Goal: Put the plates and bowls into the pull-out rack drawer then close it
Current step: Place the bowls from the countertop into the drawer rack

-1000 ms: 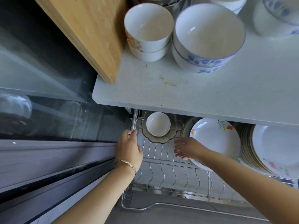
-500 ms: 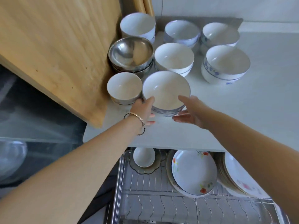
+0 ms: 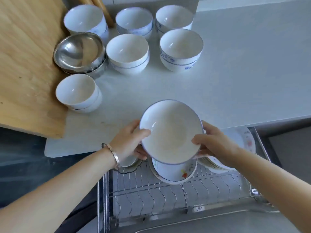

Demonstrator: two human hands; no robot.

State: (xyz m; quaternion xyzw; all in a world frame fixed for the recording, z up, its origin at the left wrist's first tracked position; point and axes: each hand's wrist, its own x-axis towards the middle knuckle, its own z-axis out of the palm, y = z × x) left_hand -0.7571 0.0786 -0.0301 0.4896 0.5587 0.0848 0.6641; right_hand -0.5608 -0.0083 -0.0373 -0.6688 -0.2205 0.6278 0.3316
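Partway through: several plates already stand in the open rack drawer below the fingers, while many bowls wait on the desk beyond them. The left hand and right hand grip one blue-rimmed bowl by opposite rims, thumbs curled inside, above the drawer's back edge. Its mouth faces up, tilted toward the person; being round, it has no long axis.
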